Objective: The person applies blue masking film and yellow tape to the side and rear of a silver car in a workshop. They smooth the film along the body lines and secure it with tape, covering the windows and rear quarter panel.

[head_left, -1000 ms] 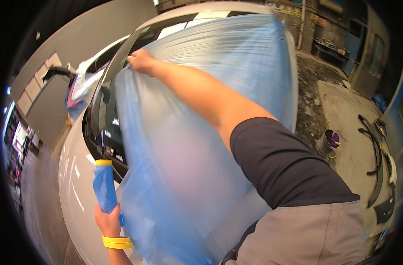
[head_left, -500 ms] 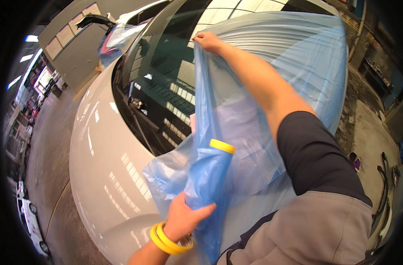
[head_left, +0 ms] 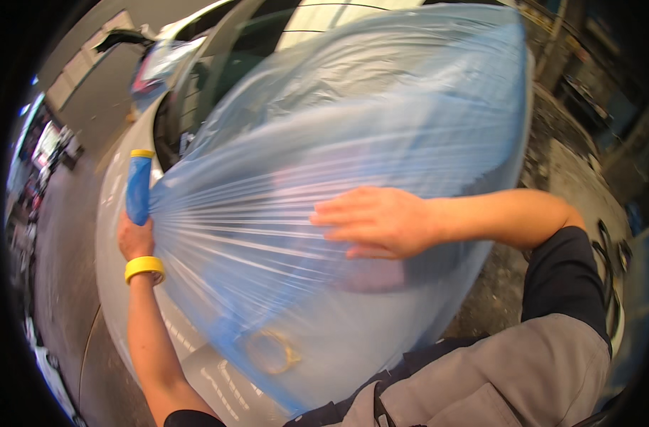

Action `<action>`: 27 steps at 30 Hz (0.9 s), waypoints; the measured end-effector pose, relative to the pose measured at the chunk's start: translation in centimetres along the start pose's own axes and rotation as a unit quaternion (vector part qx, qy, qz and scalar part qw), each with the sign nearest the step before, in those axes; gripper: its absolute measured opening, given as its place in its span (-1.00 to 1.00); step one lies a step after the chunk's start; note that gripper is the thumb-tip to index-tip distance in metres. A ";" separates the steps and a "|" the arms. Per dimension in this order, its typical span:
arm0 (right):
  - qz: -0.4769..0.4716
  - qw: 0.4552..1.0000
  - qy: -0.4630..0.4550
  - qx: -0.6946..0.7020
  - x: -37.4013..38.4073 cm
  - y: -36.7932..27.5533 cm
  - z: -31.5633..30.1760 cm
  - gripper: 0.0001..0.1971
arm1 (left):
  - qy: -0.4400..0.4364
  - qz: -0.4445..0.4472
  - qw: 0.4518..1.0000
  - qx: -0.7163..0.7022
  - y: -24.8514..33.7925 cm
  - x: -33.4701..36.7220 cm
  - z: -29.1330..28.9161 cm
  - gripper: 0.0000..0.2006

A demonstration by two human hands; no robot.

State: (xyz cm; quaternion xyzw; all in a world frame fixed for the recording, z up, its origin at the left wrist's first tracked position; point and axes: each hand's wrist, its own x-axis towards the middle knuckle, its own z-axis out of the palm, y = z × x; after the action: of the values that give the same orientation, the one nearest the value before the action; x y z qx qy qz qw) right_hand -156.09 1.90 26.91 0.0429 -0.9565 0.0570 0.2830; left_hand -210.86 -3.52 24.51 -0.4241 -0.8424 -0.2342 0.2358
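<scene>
In the head view, the left hand (head_left: 134, 238) is closed around the lower end of a blue roll of film (head_left: 139, 186) with a yellow cap on top, held upright at the left of the scene, just above the white car (head_left: 114, 213). A yellow wristband (head_left: 144, 267) sits on that wrist. From the roll a wide sheet of blue translucent plastic (head_left: 381, 121) fans out to the right and far side, pulled taut so that fine straight creases radiate from the roll. The sheet covers most of the middle of the picture and hangs in front of the car's windscreen (head_left: 267, 43), which shows dimly through it at the far side.

The right hand (head_left: 378, 222) lies flat and open against the sheet near its middle, fingers (head_left: 338, 210) stretched out toward the left, palm pressing on the plastic; it grips nothing, only touches the film. Its forearm comes in from the right, out of a dark sleeve (head_left: 562, 285) over a grey garment at the near right.

Low in the sheet, near the person, a ring-shaped yellowish thing (head_left: 271, 352) shows through the plastic; what it is cannot be told. At the far left another piece of blue film (head_left: 157, 67) is wrapped about a part of the car. To the right lies a grey workshop floor (head_left: 566, 171) with blurred clutter
</scene>
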 end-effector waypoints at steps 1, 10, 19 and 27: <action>0.028 1.000 0.006 -0.007 -2.7 -1.8 -0.4 -0.65 | 0.004 0.017 1.000 0.008 0.1 0.5 1.6 -0.48; 0.647 0.738 0.078 -0.174 -34.8 -27.2 2.3 -0.56 | -0.140 0.055 0.986 0.077 4.2 2.5 15.6 -0.44; 0.845 0.395 -0.278 0.229 -57.4 -54.3 12.2 -0.45 | -0.152 -0.070 0.969 -0.180 10.3 7.8 2.3 -0.43; 0.812 0.554 -0.060 0.170 -62.3 -42.8 4.6 -0.48 | -0.045 -0.057 0.899 -0.431 27.0 8.8 -14.2 -0.29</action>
State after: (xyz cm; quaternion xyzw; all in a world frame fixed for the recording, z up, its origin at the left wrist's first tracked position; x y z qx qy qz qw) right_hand -101.55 -37.98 -7.33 -0.7018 -0.5724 0.4216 0.0461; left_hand -190.37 7.71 46.04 -0.4458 -0.6913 -0.5682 -0.0218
